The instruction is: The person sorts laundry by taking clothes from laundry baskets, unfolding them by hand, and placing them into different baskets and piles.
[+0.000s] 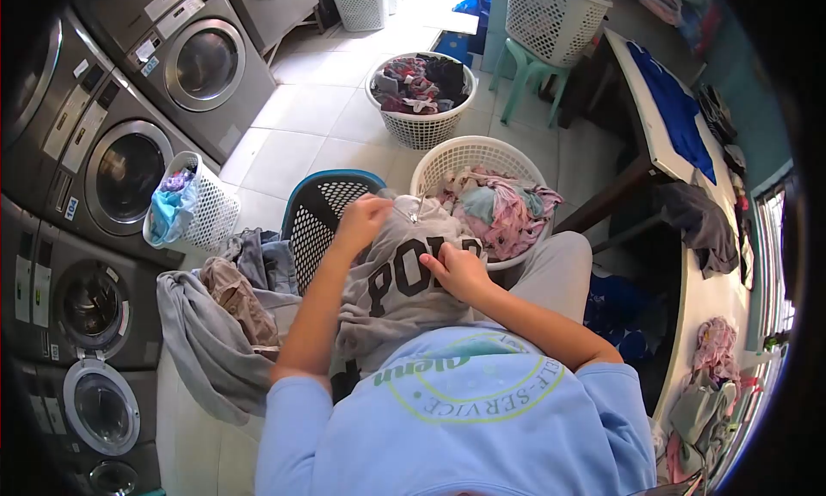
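Note:
Across my lap lies a grey shirt (pixel 379 311) with large dark letters reading "POLO". My right hand (pixel 460 272) grips the shirt beside the lettering, thumb outstretched over the cloth. Above the shirt's upper edge, my left hand (pixel 363 223) is closed in a pinch. A thin, pale, shiny thing (pixel 404 205) shows at its fingertips, too blurred to name. Just past the shirt stands a white basket (pixel 428 165) of pink and grey laundry (pixel 499 208). A blue-rimmed dark basket (pixel 320 205) is left of it.
Grey trousers (pixel 198 332) and a brown garment (pixel 237 298) are heaped at my left. A small white basket (pixel 215 212) stands by the washing machines (pixel 206 66). Farther off is another full basket (pixel 422 130). A long table (pixel 658 143) with clothes runs along the right.

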Available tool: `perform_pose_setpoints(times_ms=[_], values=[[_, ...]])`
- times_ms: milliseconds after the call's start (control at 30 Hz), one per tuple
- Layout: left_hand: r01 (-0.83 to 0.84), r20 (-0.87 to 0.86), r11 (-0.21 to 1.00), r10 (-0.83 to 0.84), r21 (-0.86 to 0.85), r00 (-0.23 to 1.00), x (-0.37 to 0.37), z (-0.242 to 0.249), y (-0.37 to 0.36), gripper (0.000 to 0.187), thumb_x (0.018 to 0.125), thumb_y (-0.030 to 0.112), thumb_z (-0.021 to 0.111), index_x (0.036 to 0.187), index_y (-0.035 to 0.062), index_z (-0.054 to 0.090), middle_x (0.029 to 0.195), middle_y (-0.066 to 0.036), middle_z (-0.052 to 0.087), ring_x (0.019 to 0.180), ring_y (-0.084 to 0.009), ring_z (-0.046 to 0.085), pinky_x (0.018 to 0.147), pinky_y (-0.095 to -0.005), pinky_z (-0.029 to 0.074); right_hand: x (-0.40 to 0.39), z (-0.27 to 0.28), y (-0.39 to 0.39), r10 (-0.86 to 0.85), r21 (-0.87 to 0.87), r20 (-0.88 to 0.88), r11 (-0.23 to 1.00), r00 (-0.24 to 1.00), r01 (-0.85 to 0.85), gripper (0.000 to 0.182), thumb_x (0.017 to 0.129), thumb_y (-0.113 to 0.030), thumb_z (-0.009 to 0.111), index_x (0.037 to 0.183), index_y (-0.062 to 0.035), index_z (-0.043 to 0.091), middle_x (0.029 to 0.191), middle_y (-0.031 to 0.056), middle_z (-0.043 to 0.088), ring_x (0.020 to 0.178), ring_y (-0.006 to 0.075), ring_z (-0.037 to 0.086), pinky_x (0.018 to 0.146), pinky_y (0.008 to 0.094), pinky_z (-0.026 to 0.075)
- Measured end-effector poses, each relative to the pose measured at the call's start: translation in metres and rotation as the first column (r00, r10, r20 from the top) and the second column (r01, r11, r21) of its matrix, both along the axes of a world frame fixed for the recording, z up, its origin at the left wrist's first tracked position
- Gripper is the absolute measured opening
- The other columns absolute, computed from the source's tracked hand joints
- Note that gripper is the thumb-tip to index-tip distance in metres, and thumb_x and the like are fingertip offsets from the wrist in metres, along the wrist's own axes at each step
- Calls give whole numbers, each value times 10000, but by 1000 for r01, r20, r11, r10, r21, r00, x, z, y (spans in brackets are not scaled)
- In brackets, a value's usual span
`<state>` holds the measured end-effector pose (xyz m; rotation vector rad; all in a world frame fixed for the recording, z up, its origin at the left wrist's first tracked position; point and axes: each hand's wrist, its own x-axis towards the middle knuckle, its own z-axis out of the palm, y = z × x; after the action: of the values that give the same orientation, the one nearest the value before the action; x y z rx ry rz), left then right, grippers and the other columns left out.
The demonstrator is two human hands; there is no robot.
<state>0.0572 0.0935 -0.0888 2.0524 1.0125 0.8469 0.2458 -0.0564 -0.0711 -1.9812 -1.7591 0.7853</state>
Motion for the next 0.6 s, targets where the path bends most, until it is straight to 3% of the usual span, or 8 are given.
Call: perform_pose_setpoints(times_ms=[33, 100, 133, 267, 367, 467, 533, 600], values=[[1, 2, 1000, -1, 4, 1000, 13, -8, 2, 164, 823, 151, 634, 919, 36, 702, 874, -147, 661, 769, -287, 629, 730, -340, 500, 1, 4, 4, -1, 4, 2, 1000, 1000, 1, 551, 881, -560, 502, 770, -20, 520, 728, 188, 628, 691, 379, 619, 615, 468, 466], [108, -231, 985, -75, 135, 970, 32, -29, 6, 173, 805, 198, 663, 874, 46, 709, 882, -156, 635, 788, -287, 618, 752, -355, 495, 1, 13, 13, 46, 53, 62, 997, 997, -49, 573, 862, -575, 517, 745, -16, 553, 720, 176, 632, 684, 373, 625, 616, 461, 473], [111, -229, 984, -78, 138, 970, 37, -26, 5, 173, 805, 198, 663, 874, 46, 709, 882, -156, 635, 788, -287, 618, 752, -355, 495, 0, 16, 16, 43, 56, 65, 997, 997, -46, 573, 862, -575, 517, 745, -16, 553, 720, 176, 632, 684, 373, 625, 616, 461, 473], [27, -299, 994, 5, 105, 954, 40, -11, -3, 196, 771, 231, 697, 833, 45, 694, 851, -147, 601, 791, -283, 610, 740, -374, 488, -10, 9, 30, 31, 41, 171, 998, 985, -39, 545, 805, -553, 596, 774, -9, 610, 762, 179, 652, 741, 369, 647, 652, 462, 495], [59, -316, 996, -77, -68, 946, 36, -2, -7, 179, 783, 196, 675, 825, 22, 665, 923, -173, 606, 853, -334, 611, 765, -403, 479, -14, -2, 31, 10, 83, 132, 996, 991, -22, 521, 796, -531, 614, 798, -9, 618, 782, 185, 657, 760, 373, 649, 665, 464, 498], [42, -261, 995, -65, -94, 963, 36, -4, -9, 152, 783, 161, 673, 812, 13, 650, 868, -155, 611, 801, -327, 615, 723, -400, 480, -13, -8, 33, -15, 94, 81, 996, 997, 7, 459, 798, -480, 629, 769, -22, 617, 787, 173, 660, 752, 371, 646, 667, 455, 499], [-59, -22, 993, 62, 104, 998, 36, -10, -7, 127, 787, 116, 681, 799, -2, 637, 761, -116, 609, 626, -242, 600, 613, -327, 480, -9, -5, 36, 44, 94, 7, 995, 999, -44, 364, 806, -402, 633, 739, -45, 627, 746, 165, 651, 734, 364, 638, 665, 452, 499], [-112, -3, 989, 113, 98, 994, 38, -9, -9, 119, 795, 108, 670, 799, -1, 622, 761, -123, 610, 638, -250, 599, 615, -336, 476, -4, 5, 38, 44, 127, -46, 991, 998, -38, 324, 806, -369, 630, 726, -55, 629, 710, 164, 638, 712, 359, 634, 649, 450, 497]])
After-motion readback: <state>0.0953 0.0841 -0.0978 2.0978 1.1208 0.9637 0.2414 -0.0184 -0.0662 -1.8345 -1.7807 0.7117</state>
